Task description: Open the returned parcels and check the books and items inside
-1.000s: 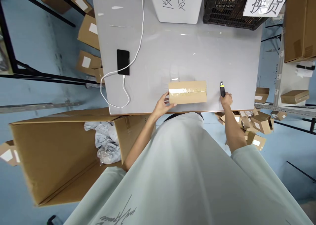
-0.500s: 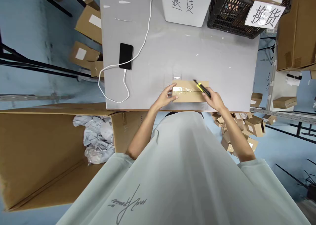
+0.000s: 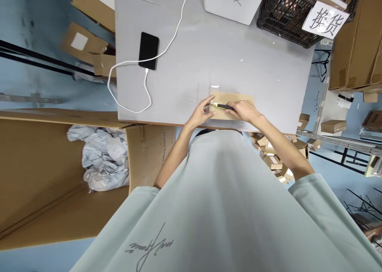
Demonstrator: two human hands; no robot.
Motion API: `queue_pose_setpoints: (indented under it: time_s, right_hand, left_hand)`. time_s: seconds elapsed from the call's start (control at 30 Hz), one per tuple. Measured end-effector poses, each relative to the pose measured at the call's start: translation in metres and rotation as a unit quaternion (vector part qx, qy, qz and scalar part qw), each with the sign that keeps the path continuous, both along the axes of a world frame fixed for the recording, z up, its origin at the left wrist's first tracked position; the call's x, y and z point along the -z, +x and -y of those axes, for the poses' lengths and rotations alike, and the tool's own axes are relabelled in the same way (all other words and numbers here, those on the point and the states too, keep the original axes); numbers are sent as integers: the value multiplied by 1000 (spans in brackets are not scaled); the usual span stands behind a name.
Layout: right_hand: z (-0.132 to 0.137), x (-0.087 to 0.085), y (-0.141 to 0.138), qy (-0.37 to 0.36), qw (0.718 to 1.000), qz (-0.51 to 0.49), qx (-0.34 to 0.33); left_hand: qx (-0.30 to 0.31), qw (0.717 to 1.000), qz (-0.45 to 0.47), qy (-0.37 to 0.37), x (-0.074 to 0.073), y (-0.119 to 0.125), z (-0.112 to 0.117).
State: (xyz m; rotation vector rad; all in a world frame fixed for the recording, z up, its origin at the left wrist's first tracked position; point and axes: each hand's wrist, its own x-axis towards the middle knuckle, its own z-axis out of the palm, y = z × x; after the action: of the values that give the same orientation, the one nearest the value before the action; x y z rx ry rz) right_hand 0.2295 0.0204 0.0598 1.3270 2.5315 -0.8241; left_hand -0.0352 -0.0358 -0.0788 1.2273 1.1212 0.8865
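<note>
A small cardboard box with clear tape along its top lies near the front edge of the grey table. My left hand grips the box's left end, thumb on the near side and fingers at the far corner. My right hand is closed around a black and yellow utility knife, above the box. The knife points left, its tip at the box's left end close to my left fingers. Whether the blade is in the tape is too small to tell.
A black phone with a white cable lies at the left. At the back stand a white bin and a black crate. A big open carton holding crumpled plastic bags is at my left.
My right hand has moved left across the box, carrying the utility knife from the right end to the left end. My left hand stays on the box. The camera view has shifted slightly.
</note>
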Motion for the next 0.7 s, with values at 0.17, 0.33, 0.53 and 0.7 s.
queue_pose_setpoints:
  time_s: [0.17, 0.33, 0.53, 0.7]
  right_hand:
    - [-2, -13, -12, 9, 998, 50, -24]
    - [-2, -42, -25, -3, 990, 130, -61]
    - [3, -65, -40, 9, 976, 202, -83]
    - [4, -74, -58, 11, 972, 224, -77]
  left_hand:
    - [6, 1000, -1, 11, 6, -1, 0]
    - [17, 999, -21, 36, 11, -2, 1]
    - [23, 998, -37, 51, 14, -2, -1]
    - [27, 997, -43, 56, 18, -3, -3]
